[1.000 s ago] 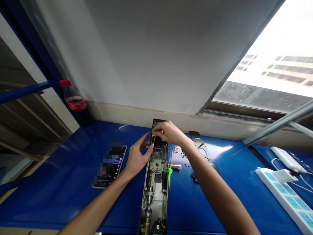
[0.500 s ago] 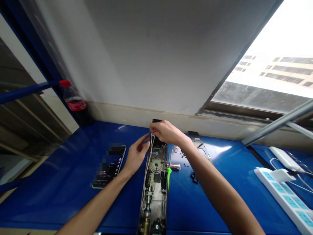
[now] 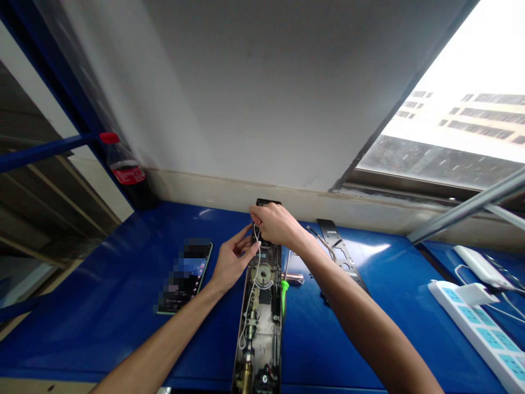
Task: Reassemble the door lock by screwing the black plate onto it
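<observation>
A long, narrow black lock body [image 3: 264,323], its inner parts exposed, lies lengthwise in front of me. Inside it are a round pale disc [image 3: 263,276] and a brass cylinder [image 3: 246,375]. A thin white cable [image 3: 255,282] runs along its left side. My right hand [image 3: 273,221] is closed at the far end, fingers pinched on the cable's upper part. At the left edge of the lock, my left hand [image 3: 233,260] has its thumb and fingers apart, and the thumb tip reaches the cable. The fingertips of my right hand are partly hidden.
A green-handled screwdriver [image 3: 284,293] lies along the lock's right side. Beyond it are a black metal plate [image 3: 348,266] and a bundle of wires [image 3: 326,243]. A phone [image 3: 186,279] lies left, a cola bottle [image 3: 129,175] stands behind, and a power strip [image 3: 476,323] is right.
My left hand has moved right and slightly over the lock, its thumb now at the cable. The cable has shifted right, towards the disc. My right hand stays at the far end.
</observation>
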`<state>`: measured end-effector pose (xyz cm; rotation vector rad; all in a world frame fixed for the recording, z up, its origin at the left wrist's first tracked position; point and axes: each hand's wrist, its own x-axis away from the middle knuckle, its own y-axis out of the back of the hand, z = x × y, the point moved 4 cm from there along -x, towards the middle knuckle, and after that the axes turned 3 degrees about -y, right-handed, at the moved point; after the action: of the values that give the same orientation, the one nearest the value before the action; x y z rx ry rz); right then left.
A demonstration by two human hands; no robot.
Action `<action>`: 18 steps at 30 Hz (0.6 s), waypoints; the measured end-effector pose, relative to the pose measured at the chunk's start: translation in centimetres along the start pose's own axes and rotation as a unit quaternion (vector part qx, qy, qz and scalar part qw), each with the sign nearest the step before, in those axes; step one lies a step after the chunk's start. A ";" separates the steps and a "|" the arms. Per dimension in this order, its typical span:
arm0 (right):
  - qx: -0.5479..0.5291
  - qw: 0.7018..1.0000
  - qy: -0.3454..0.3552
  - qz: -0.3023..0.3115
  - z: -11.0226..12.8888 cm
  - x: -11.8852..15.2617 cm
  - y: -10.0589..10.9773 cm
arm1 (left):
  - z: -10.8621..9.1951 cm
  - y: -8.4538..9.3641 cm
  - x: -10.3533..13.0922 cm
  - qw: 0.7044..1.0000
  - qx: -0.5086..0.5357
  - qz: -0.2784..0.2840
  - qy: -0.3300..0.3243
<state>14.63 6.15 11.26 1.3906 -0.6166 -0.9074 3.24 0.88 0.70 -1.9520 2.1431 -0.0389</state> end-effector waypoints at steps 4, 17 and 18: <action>0.009 1.000 -0.027 -0.006 0.4 0.2 0.2 | 0.2 -0.1 0.1 1.000 0.003 0.000 -0.012; -0.044 0.997 -0.049 -0.040 0.4 1.5 0.6 | 0.4 0.4 0.0 1.000 -0.006 -0.008 -0.021; -0.058 0.996 -0.052 -0.053 0.5 2.0 0.6 | 0.4 0.6 -0.1 1.000 0.000 -0.016 -0.020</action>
<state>15.45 4.18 11.58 1.2879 -0.5634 -1.0883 2.80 1.15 0.20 -1.9700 2.0866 -0.0052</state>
